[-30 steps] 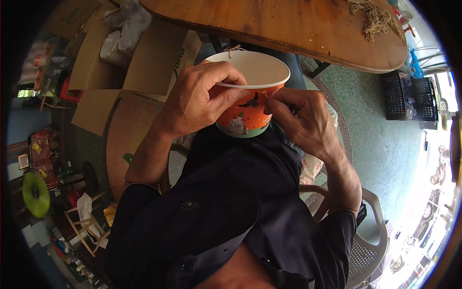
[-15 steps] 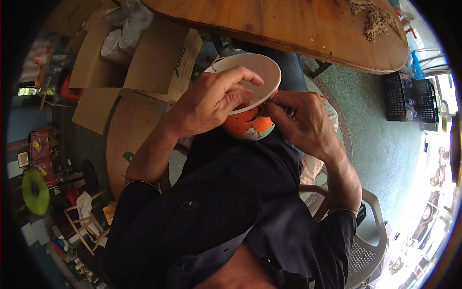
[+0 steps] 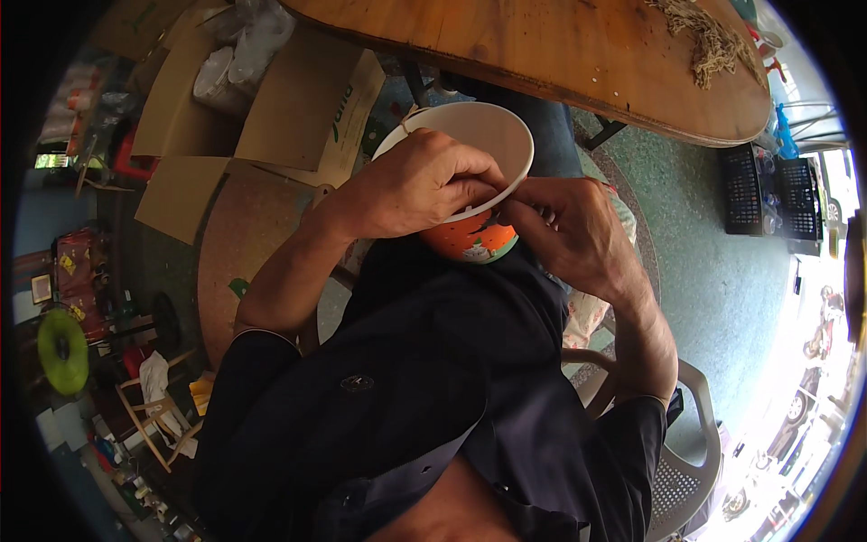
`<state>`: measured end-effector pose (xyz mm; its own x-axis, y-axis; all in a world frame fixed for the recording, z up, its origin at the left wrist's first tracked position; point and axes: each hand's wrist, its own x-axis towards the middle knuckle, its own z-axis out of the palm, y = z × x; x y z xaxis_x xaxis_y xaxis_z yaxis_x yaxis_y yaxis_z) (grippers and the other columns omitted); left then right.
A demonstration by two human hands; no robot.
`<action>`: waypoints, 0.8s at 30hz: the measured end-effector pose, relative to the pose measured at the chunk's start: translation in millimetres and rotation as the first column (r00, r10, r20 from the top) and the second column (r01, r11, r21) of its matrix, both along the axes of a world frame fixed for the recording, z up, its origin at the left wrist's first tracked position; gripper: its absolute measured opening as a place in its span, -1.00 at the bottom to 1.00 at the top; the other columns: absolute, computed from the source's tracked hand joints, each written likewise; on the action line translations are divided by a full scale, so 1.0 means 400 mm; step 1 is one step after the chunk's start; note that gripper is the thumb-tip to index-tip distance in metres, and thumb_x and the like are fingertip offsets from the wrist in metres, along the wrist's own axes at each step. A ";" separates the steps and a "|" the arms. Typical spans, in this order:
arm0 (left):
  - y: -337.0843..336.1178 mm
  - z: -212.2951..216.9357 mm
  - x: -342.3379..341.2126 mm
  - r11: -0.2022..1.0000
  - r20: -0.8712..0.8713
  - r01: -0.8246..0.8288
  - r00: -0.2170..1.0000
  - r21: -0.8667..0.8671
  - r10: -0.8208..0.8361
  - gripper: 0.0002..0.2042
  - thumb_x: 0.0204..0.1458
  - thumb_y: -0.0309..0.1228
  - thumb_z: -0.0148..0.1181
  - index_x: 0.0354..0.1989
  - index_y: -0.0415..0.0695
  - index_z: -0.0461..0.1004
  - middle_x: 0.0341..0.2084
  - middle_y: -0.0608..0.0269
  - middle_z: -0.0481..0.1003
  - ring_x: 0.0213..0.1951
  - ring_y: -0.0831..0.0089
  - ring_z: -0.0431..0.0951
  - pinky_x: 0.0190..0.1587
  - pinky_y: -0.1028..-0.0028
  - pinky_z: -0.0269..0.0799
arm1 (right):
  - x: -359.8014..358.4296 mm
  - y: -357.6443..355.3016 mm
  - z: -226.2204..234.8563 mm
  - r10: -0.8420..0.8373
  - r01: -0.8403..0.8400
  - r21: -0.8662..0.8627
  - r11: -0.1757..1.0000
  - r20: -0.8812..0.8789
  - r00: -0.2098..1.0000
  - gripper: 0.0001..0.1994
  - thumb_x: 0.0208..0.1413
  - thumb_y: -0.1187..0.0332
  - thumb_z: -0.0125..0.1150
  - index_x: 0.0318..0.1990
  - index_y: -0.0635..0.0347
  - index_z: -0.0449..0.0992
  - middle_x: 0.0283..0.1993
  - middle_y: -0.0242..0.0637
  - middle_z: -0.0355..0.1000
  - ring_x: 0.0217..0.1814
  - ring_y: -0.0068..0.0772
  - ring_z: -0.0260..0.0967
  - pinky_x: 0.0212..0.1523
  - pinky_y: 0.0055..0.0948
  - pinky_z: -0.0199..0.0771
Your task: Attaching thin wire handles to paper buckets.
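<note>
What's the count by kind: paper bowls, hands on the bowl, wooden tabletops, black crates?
Orange paper bowl with white inside: 1
Bare hands on it: 2, left hand over the rim, right hand at the side
Long wooden tabletop: 1
Black plastic crates: 2
Total: 6

1 head-worn fisheye view, looking steeply down, close over chest, hands and bowl (image 3: 470,181)

Bowl (image 3: 470,172) between both hands, before table (image 3: 560,63); cardboard boxes (image 3: 271,108) left of bowl.
</note>
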<state>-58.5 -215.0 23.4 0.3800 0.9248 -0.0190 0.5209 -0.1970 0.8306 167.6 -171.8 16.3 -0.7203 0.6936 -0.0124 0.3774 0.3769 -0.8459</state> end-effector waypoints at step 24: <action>-0.030 0.032 0.018 0.992 0.050 -0.003 0.999 0.129 -0.004 -0.95 0.18 -0.62 0.16 -0.28 -0.32 0.54 -0.36 0.12 0.62 -0.28 0.41 0.65 -0.17 0.45 0.55 | 0.021 0.071 -0.010 0.226 -0.015 0.567 0.823 -0.305 0.925 -0.82 -0.01 0.60 0.27 -0.23 0.26 0.47 -0.27 -0.19 0.47 -0.25 -0.02 0.50 -0.26 -0.22 0.54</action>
<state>-51.2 -227.0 36.4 0.3781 0.9180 0.1194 0.4788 -0.3043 0.8235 176.1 -143.3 12.2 -0.6812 0.4144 0.6035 0.0230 0.8360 -0.5482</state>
